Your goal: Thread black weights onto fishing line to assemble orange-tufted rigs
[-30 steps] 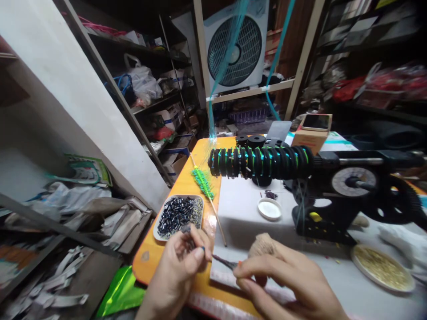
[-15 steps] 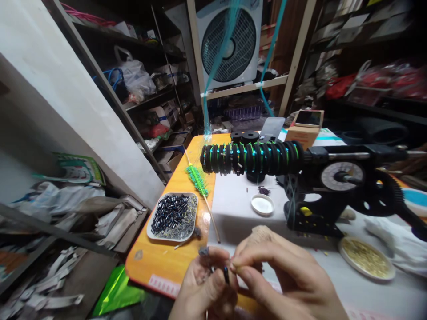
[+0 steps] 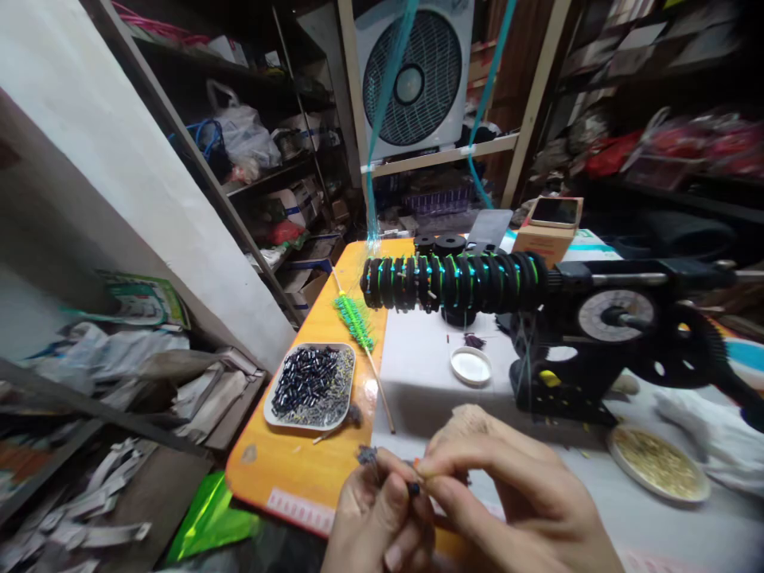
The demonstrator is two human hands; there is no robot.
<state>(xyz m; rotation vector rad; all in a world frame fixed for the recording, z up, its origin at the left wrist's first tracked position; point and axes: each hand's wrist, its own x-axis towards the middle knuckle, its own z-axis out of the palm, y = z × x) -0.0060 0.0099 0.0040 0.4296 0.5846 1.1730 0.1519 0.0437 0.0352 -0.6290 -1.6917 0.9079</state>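
Observation:
Near the table's front edge, my two hands meet fingertip to fingertip. My left hand (image 3: pixel 382 517) is closed, its thumb and forefinger around a small shiny dark cylindrical piece (image 3: pixel 414 489). A grey fuzzy tuft (image 3: pixel 367 455) shows at the tip of a left finger. My right hand (image 3: pixel 525 493) pinches thumb against forefinger right beside the dark piece. A tiny orange spot (image 3: pixel 416 462) shows at that pinch, but what the right fingers hold is too small to name. To the left, a white tray (image 3: pixel 353 374) holds many dark cylindrical pieces (image 3: pixel 304 378) and small grey metallic ones.
A black machine (image 3: pixel 567 350) with a dial carries a ridged roller (image 3: pixel 454 282) with green and blue strands. A green bristly stick (image 3: pixel 353 322), a small white dish (image 3: pixel 471 379) and a plate of gold bits (image 3: pixel 614 454) lie around. Teal strands (image 3: pixel 391 72) hang before a fan (image 3: pixel 411 83).
The dark piece has turned from upright to nearly end-on between my fingers. My left hand has shifted slightly right, while the right stays pinched in about the same place.

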